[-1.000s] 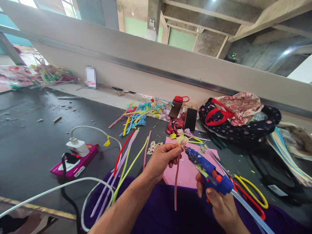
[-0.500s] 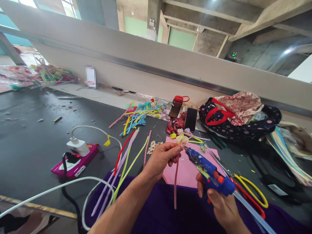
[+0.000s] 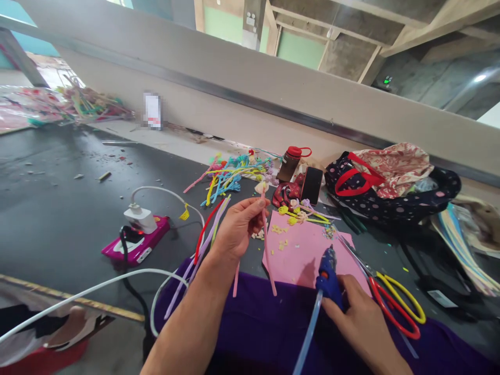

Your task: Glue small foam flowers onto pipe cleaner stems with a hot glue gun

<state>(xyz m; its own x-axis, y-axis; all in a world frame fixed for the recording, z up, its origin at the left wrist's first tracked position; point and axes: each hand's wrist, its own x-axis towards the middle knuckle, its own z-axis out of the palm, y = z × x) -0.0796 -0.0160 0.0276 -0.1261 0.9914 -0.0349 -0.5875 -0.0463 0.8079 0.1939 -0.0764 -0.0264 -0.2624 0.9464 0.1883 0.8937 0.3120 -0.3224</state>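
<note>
My left hand (image 3: 244, 224) pinches a pink fuzzy stem (image 3: 269, 260) just below its small cream flower head (image 3: 261, 187), held upright. In my right hand (image 3: 361, 317) is a blue glue gun (image 3: 328, 278), its dark nozzle pointing away from me. A clear glue stick (image 3: 308, 333) sticks out of the gun's back end. Its handle is hidden by my fingers. Under and beyond the gun lies a pink sheet (image 3: 291, 260) with small yellow bits on it. Several finished flowers (image 3: 300, 213) with yellow and lilac stems rest at its far edge.
Scissors with red and yellow handles (image 3: 394, 307) lie on the right, near a dotted bag (image 3: 390, 208). A bottle (image 3: 289, 164) and a phone (image 3: 311, 185) stand at the back. Left are a magenta power strip (image 3: 154, 245), a white cable (image 3: 97, 289) and colourful stems (image 3: 230, 177).
The glue gun has come away from the flower, moving down and turning more upright. My left hand has lifted the flower up and to the left. The view has shifted slightly.
</note>
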